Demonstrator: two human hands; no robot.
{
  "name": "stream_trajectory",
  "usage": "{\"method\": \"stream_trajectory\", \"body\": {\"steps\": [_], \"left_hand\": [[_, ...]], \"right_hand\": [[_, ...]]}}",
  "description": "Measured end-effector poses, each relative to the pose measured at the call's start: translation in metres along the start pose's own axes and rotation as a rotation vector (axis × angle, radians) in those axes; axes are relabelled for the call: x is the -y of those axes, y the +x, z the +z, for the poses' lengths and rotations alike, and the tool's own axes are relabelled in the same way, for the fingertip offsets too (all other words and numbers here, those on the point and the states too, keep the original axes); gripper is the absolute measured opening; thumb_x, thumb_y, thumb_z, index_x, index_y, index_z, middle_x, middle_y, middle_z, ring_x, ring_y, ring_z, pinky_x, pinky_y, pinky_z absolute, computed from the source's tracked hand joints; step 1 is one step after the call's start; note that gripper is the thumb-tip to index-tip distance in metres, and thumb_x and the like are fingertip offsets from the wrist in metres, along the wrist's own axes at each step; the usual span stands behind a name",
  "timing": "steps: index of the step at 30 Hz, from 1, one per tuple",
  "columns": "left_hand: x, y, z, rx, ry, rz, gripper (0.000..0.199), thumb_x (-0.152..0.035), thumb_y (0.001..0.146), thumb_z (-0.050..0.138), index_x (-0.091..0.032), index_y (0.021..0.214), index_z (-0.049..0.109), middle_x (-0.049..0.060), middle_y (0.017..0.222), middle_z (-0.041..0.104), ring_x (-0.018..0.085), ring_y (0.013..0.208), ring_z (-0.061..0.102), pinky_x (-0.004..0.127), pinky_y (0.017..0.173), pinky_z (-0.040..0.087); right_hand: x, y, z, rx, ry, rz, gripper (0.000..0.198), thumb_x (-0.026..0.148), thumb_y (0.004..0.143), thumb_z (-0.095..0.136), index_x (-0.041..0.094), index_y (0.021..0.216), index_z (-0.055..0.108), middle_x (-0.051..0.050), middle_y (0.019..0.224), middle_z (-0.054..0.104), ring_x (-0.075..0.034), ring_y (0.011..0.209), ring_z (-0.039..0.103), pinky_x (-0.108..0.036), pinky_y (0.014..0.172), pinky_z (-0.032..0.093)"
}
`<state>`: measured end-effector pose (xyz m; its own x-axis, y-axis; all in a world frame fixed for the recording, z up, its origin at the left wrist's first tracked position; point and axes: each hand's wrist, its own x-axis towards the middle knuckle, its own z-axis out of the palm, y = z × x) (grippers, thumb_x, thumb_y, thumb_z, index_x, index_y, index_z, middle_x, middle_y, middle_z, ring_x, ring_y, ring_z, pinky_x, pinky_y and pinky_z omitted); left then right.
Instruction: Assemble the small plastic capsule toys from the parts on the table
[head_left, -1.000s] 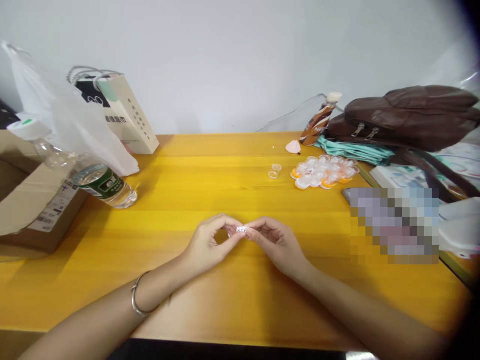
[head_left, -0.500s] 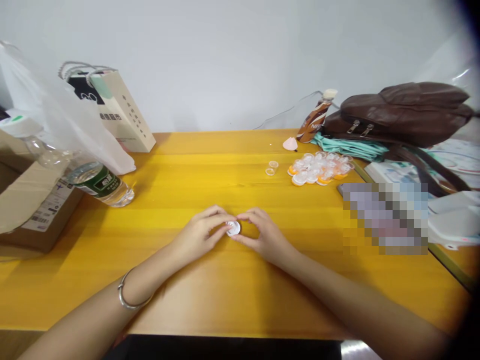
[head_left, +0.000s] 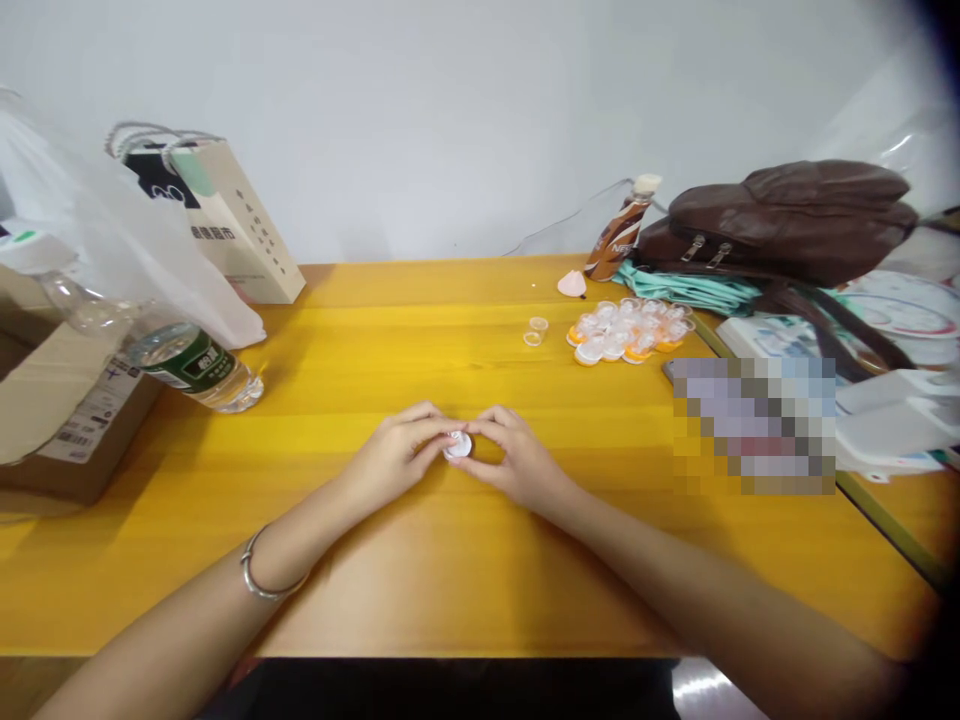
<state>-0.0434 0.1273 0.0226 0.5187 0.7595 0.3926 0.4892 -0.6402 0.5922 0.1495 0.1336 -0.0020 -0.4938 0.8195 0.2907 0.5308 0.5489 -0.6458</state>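
Observation:
Between my hands, just over the middle of the table, is a small round white piece (head_left: 458, 446), like a cap or shallow disc. My left hand (head_left: 401, 450) pinches its left side with thumb and forefinger. My right hand (head_left: 523, 462) has thumb and fingertips curled round its right edge. Beyond them lie two small clear plastic rings or cups (head_left: 534, 332). To their right sits a cluster of several small clear plastic pieces with white and orange bases (head_left: 628, 330). What kind of pieces these are I cannot make out.
On the left are a cardboard box (head_left: 75, 440), a large water bottle (head_left: 199, 368), a white plastic bag (head_left: 150, 260) and a paper bag (head_left: 247, 225). A coffee bottle (head_left: 622, 230), pink object (head_left: 572, 284), brown leather bag (head_left: 787, 220) and blurred-out flat object (head_left: 750, 425) are on the right.
The view has shifted slightly, so the things on the right appear farther left. My right fingers have closed in nearer to my left fingertips on the white piece.

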Motion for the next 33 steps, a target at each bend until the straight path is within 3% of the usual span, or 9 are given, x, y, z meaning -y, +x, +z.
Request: {"method": "stream_trajectory", "body": {"steps": [8,12,15,20,24,27,33], "left_hand": [[-0.008,0.004,-0.002,0.111,0.148,0.041,0.024,-0.018,0.090,0.042,-0.017,0.101,0.063,0.005,0.083,0.060,0.014,0.076,0.057,0.026,0.071,0.047],[-0.006,0.004,0.002,0.060,0.123,0.017,0.025,-0.019,0.089,0.044,-0.018,0.104,0.063,0.005,0.081,0.059,0.013,0.073,0.056,0.026,0.069,0.047],[-0.002,0.004,0.007,0.004,-0.028,-0.060,0.023,-0.021,0.087,0.050,-0.019,0.104,0.064,0.005,0.081,0.060,0.013,0.075,0.057,0.026,0.072,0.048],[-0.003,0.009,0.011,-0.114,-0.323,-0.300,0.019,-0.028,0.081,0.058,-0.016,0.093,0.068,0.006,0.085,0.066,0.015,0.079,0.061,0.029,0.077,0.049],[-0.005,0.011,0.010,-0.174,-0.553,-0.454,0.022,-0.032,0.077,0.061,-0.014,0.089,0.067,0.006,0.086,0.069,0.014,0.077,0.063,0.028,0.076,0.050],[-0.005,0.011,0.008,-0.209,-0.618,-0.479,0.022,-0.032,0.076,0.063,-0.014,0.088,0.067,0.005,0.085,0.069,0.013,0.076,0.063,0.027,0.076,0.050],[-0.008,0.009,0.011,-0.206,-0.655,-0.469,0.024,-0.033,0.074,0.065,-0.014,0.088,0.066,0.006,0.084,0.070,0.014,0.075,0.063,0.028,0.077,0.051]], "right_hand": [[-0.004,0.000,0.002,-0.007,0.018,-0.032,0.023,0.038,0.078,0.061,0.023,0.096,0.065,-0.005,0.084,0.056,-0.020,0.083,0.054,-0.035,0.078,0.044],[-0.006,0.001,0.003,0.002,0.025,-0.012,0.026,0.036,0.075,0.065,0.022,0.097,0.064,-0.005,0.085,0.057,-0.020,0.084,0.054,-0.036,0.078,0.044],[-0.006,0.002,0.001,0.005,0.084,-0.004,0.027,0.031,0.071,0.069,0.021,0.095,0.064,-0.005,0.084,0.058,-0.020,0.084,0.055,-0.034,0.077,0.044],[-0.003,0.003,-0.008,0.007,0.372,0.134,0.025,0.030,0.070,0.070,0.020,0.091,0.063,-0.001,0.082,0.064,-0.015,0.075,0.057,-0.031,0.073,0.045],[0.002,0.004,-0.010,0.018,0.798,0.296,0.031,0.028,0.064,0.073,0.020,0.091,0.060,-0.001,0.085,0.066,-0.012,0.074,0.062,-0.029,0.073,0.048],[0.006,0.003,-0.008,0.001,0.993,0.329,0.040,0.022,0.059,0.077,0.021,0.094,0.058,0.001,0.086,0.066,-0.011,0.076,0.064,-0.028,0.077,0.050],[0.006,0.001,-0.001,-0.025,1.038,0.324,0.042,0.022,0.058,0.078,0.022,0.093,0.055,0.001,0.087,0.065,-0.011,0.077,0.064,-0.029,0.078,0.051]]}}
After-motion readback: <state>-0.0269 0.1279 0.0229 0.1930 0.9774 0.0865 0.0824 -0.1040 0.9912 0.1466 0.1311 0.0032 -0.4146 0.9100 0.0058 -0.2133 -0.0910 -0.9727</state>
